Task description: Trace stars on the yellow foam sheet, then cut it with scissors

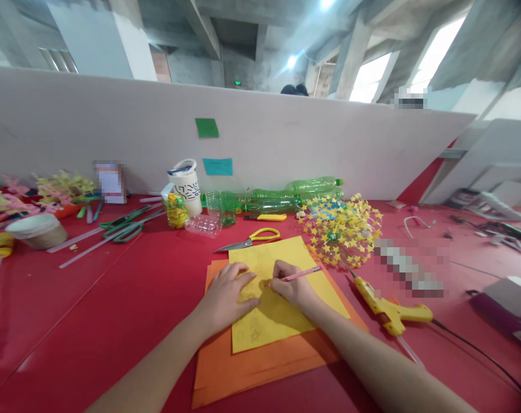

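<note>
My right hand (288,284) is closed round a pink pencil (303,273), its tip down at the middle of a yellow sheet (282,321). Flat on the sheet's left side rests my left hand (232,292), fingers spread. Faint pencil marks, one of them a star, show near the sheet's lower left. Underneath lies a larger orange sheet (260,376), turned at a slight angle. Yellow-handled scissors (264,234) lie just beyond the yellow sheet, blades pointing left. The pencil's tip is partly hidden by my fingers.
A yellow glue gun (392,310) with its cord lies at the right. Behind it stands a cluster of yellow stars (338,229). Green plastic bottles (278,201), a yellow cutter (271,217) and a white cup (187,189) line the back. Green scissors (125,226) lie left.
</note>
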Tool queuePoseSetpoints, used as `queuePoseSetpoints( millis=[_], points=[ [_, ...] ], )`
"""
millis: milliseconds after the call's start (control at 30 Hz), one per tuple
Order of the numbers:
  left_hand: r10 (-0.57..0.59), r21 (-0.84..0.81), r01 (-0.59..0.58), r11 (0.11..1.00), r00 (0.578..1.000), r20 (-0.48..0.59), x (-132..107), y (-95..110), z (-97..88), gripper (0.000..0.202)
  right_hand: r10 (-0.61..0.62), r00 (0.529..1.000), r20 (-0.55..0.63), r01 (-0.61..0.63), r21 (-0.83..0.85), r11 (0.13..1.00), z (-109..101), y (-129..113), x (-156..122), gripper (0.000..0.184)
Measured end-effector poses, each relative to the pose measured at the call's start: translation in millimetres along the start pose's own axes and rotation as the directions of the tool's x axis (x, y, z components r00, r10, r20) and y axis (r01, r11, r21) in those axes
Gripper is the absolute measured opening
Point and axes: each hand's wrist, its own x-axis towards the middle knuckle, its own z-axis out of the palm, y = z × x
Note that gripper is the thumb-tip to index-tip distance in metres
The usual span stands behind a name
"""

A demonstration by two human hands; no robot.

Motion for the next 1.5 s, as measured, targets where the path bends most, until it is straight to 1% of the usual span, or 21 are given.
queuePoseSetpoints(
  millis=[233,367,567,667,833,1033,1200,1367,1500],
  points=[
    [-0.015,0.0,0.015,1.0,1.0,0.021,0.3,3.0,-2.6,0.046,0.016,0.997,0.071,-0.023,0.107,0.994,5.5,5.1,-0.9,0.008],
    [-0.016,-0.006,0.016,1.0,1.0,0.015,0.4,3.4,-2.7,0.045,0.004,0.996,0.085,-0.014,0.119,0.993,7.0,4.1,-1.4,0.007],
    [-0.02,-0.007,0.02,1.0,1.0,0.013,0.4,2.4,-1.4,0.045,0.01,0.996,0.084,-0.017,0.089,0.996,7.0,1.9,-1.8,0.007],
    [-0.017,-0.004,0.017,1.0,1.0,0.018,0.5,1.7,-1.1,0.046,0.021,0.999,0.05,-0.024,0.057,0.998,6.7,1.5,-2.0,0.008],
    [-0.017,-0.007,0.017,1.0,1.0,0.012,0.6,0.8,-0.8,0.046,0.015,0.999,-0.045,-0.017,-0.037,0.999,6.2,1.1,-2.6,0.009],
    [-0.019,-0.017,0.02,1.0,1.0,0.019,0.6,1.6,-1.6,0.046,0.028,0.995,-0.097,-0.033,-0.051,0.998,4.3,-0.7,-3.0,0.011],
    [-0.016,-0.016,0.016,1.0,1.0,0.018,0.4,1.7,-1.7,0.046,0.053,0.995,-0.088,-0.059,-0.069,0.996,3.0,-1.1,-2.4,0.011],
    [-0.011,-0.003,0.011,1.0,1.0,0.013,0.1,1.7,-1.4,0.046,0.008,0.998,-0.058,-0.015,-0.118,0.993,4.8,-1.6,-2.6,0.009],
    [-0.019,-0.004,0.019,1.0,1.0,0.012,0.6,1.8,-1.0,0.044,-0.011,1.0,-0.019,0.008,-0.122,0.992,5.7,-3.2,-3.3,0.007]
  ],
)
